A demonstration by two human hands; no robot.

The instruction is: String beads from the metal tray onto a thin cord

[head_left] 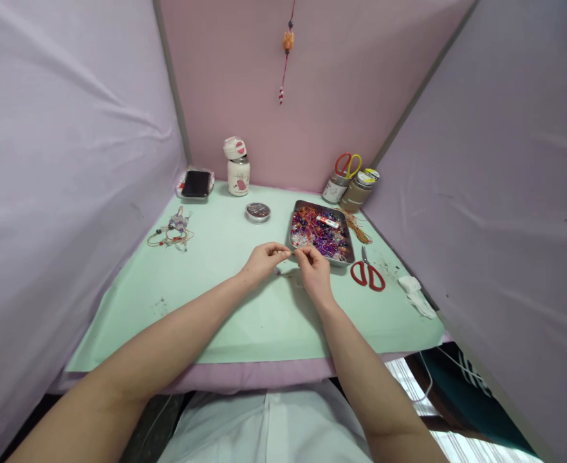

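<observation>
My left hand point(265, 259) and my right hand point(315, 269) meet over the pale green mat point(225, 302), fingertips pinched together on something small, too fine to make out, perhaps a thread or bead. Both hover just in front of a metal tray point(320, 233) filled with purple, red and clear beads and orange cord. A small whitish bit lies on the mat under the hands.
Red scissors point(369, 274) lie right of the tray, white tissue point(414, 292) beyond. A round tin point(257, 212), a white bottle point(237, 168), a phone point(195, 184), two jars with scissors point(347, 178) stand at the back. Beaded strings point(173, 233) lie left. A beaded ornament point(288, 45) hangs on the pink wall.
</observation>
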